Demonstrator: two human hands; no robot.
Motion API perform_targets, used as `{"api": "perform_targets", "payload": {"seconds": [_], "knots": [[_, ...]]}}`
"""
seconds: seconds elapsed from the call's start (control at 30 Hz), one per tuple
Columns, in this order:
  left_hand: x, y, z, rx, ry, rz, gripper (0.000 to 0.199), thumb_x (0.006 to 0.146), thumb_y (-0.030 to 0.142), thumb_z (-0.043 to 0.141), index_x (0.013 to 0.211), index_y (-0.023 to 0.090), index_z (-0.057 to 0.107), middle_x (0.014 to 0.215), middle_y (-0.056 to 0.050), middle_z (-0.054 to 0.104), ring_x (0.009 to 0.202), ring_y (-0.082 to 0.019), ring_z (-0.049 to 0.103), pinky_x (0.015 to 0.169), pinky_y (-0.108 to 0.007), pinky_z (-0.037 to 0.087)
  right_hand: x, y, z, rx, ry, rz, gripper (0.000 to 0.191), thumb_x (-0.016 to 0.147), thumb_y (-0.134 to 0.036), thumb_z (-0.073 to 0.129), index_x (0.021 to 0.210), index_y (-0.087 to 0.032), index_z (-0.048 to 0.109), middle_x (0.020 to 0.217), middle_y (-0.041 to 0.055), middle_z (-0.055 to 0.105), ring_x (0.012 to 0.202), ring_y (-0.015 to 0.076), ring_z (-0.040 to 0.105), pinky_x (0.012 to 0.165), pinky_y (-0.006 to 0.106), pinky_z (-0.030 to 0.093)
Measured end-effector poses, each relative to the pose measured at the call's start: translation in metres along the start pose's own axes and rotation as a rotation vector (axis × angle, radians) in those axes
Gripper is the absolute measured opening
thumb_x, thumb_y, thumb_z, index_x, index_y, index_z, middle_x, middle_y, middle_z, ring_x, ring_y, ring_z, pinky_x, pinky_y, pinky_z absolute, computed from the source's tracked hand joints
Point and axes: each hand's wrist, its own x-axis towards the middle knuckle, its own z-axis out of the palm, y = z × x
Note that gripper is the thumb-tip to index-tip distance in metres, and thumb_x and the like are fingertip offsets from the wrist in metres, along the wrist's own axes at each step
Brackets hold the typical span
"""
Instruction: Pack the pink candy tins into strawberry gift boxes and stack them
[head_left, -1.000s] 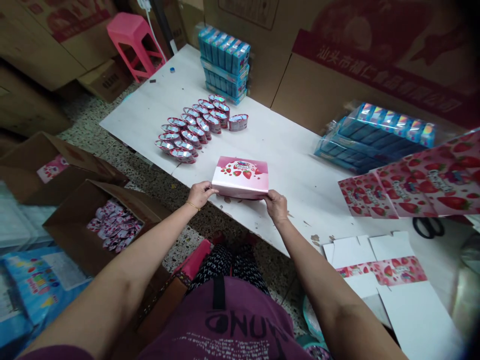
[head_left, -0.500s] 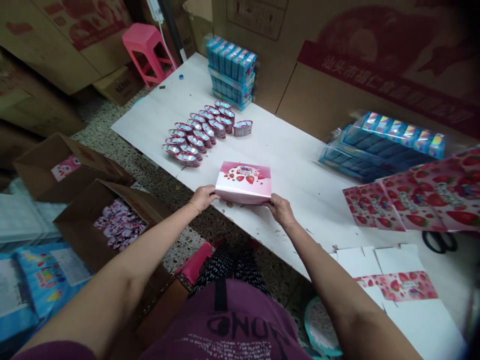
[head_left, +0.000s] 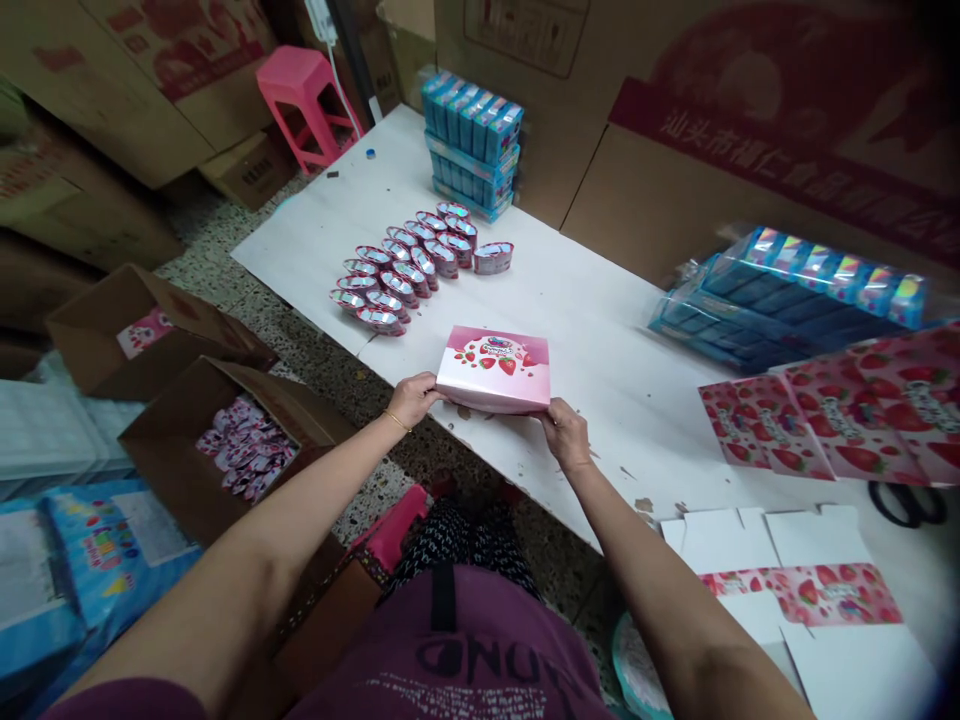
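At the near edge of a white bench (head_left: 600, 320), a strawberry-printed carton (head_left: 495, 368) is held between a person's two hands, its long axis running from one hand to the other, askew to the bench's edge. Its broad printed face points up and a narrow, glossy pink side faces the person. The carton is a low, straight-edged block of smooth card, pale in front and deeper pink toward the back. The left hand (head_left: 416, 399), a thin gold-coloured bracelet (head_left: 400, 422) at its wrist, pinches the near left corner; the right hand (head_left: 566, 433) grips the near right corner, fingertips partly hidden. Both arms (head_left: 255, 565) stretch forward, converging on the carton. Toward the bench's left end, shiny oval-topped pouches (head_left: 401, 288) stand in close rows, a single pouch (head_left: 493, 260) just beside them. Film-wrapped blue boxes (head_left: 472, 135) stand stacked along the far edge; overlapping strawberry-printed sheets (head_left: 862, 420) and a flat white die-cut blank (head_left: 847, 655) lie toward the right end.
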Motion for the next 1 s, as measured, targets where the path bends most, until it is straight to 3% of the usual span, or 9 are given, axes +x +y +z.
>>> {"api": "perform_targets", "payload": {"seconds": [0.33, 0.43, 0.57, 0.7, 0.77, 0.83, 0.9, 0.97, 1.0], "knots": [[0.010, -0.002, -0.008, -0.069, -0.099, 0.095, 0.006, 0.072, 0.020, 0.061, 0.068, 0.016, 0.063, 0.070, 0.000, 0.052, 0.068, -0.012, 0.052, 0.066, -0.023, 0.041, 0.007, -0.003, -0.008, 0.040, -0.078, -0.025, 0.019, 0.083, -0.031, 0.044, 0.075, -0.020, 0.057, 0.072, 0.0022, 0.054, 0.067, 0.0149, 0.052, 0.061, 0.024, 0.040], [0.009, 0.002, -0.004, -0.078, -0.036, 0.067, 0.008, 0.073, 0.020, 0.058, 0.066, 0.017, 0.061, 0.070, 0.000, 0.053, 0.070, -0.013, 0.052, 0.066, -0.023, 0.041, 0.008, -0.003, -0.008, 0.052, -0.055, -0.009, 0.019, 0.082, -0.030, 0.045, 0.073, -0.020, 0.057, 0.071, 0.0021, 0.054, 0.066, 0.0149, 0.052, 0.061, 0.025, 0.040], [0.009, -0.001, 0.009, -0.102, 0.135, -0.036, 0.013, 0.073, 0.022, 0.057, 0.061, 0.017, 0.056, 0.074, 0.000, 0.055, 0.074, -0.014, 0.052, 0.069, -0.025, 0.042, 0.007, -0.002, -0.005, 0.064, -0.032, 0.015, 0.019, 0.082, -0.029, 0.046, 0.071, -0.020, 0.058, 0.071, 0.0024, 0.054, 0.067, 0.0151, 0.052, 0.061, 0.026, 0.041], [0.007, -0.012, 0.018, -0.099, 0.092, -0.054, 0.013, 0.073, 0.024, 0.058, 0.062, 0.017, 0.054, 0.078, -0.001, 0.055, 0.078, -0.015, 0.054, 0.073, -0.027, 0.044, 0.004, -0.003, -0.006, 0.065, -0.079, 0.017, 0.021, 0.083, -0.032, 0.045, 0.073, -0.020, 0.058, 0.071, 0.0027, 0.053, 0.068, 0.0153, 0.052, 0.062, 0.027, 0.043], [0.004, -0.011, 0.016, -0.059, 0.116, -0.106, 0.013, 0.070, 0.027, 0.062, 0.073, 0.016, 0.055, 0.083, -0.003, 0.056, 0.080, -0.016, 0.056, 0.074, -0.030, 0.045, 0.001, -0.006, -0.012, 0.083, -0.078, 0.047, 0.020, 0.082, -0.036, 0.046, 0.082, -0.020, 0.058, 0.076, 0.0036, 0.054, 0.068, 0.0155, 0.053, 0.061, 0.028, 0.046], [0.000, -0.003, 0.011, 0.029, 0.223, -0.124, 0.042, 0.063, 0.031, 0.070, 0.097, 0.015, 0.052, 0.106, -0.011, 0.053, 0.099, -0.023, 0.052, 0.083, -0.036, 0.044, 0.000, -0.011, -0.022, 0.067, -0.002, 0.052, 0.031, 0.079, -0.039, 0.051, 0.103, -0.020, 0.053, 0.092, 0.0078, 0.055, 0.080, 0.0187, 0.055, 0.066, 0.031, 0.049], [0.001, 0.010, 0.005, 0.158, 0.304, -0.061, 0.079, 0.055, 0.036, 0.076, 0.121, 0.014, 0.037, 0.133, -0.019, 0.033, 0.123, -0.031, 0.032, 0.098, -0.044, 0.033, 0.004, -0.017, -0.032, -0.020, 0.043, -0.031, 0.053, 0.077, -0.038, 0.056, 0.124, -0.021, 0.039, 0.117, 0.0130, 0.048, 0.105, 0.0246, 0.048, 0.081, 0.039, 0.047], [0.006, 0.025, 0.001, 0.286, 0.247, 0.057, 0.097, 0.054, 0.038, 0.077, 0.131, 0.015, 0.024, 0.143, -0.019, 0.016, 0.131, -0.034, 0.012, 0.105, -0.049, 0.018, 0.016, -0.021, -0.039, -0.131, -0.061, -0.197, 0.066, 0.076, -0.033, 0.058, 0.133, -0.023, 0.028, 0.135, 0.0121, 0.033, 0.125, 0.0283, 0.030, 0.097, 0.048, 0.036], [0.011, 0.030, 0.001, 0.332, 0.179, 0.112, 0.097, 0.054, 0.037, 0.077, 0.133, 0.017, 0.023, 0.144, -0.017, 0.014, 0.132, -0.035, 0.008, 0.106, -0.051, 0.014, 0.023, -0.021, -0.040, -0.168, -0.150, -0.283, 0.068, 0.076, -0.030, 0.058, 0.135, -0.025, 0.025, 0.140, 0.0100, 0.027, 0.129, 0.0281, 0.022, 0.102, 0.049, 0.030]]}}
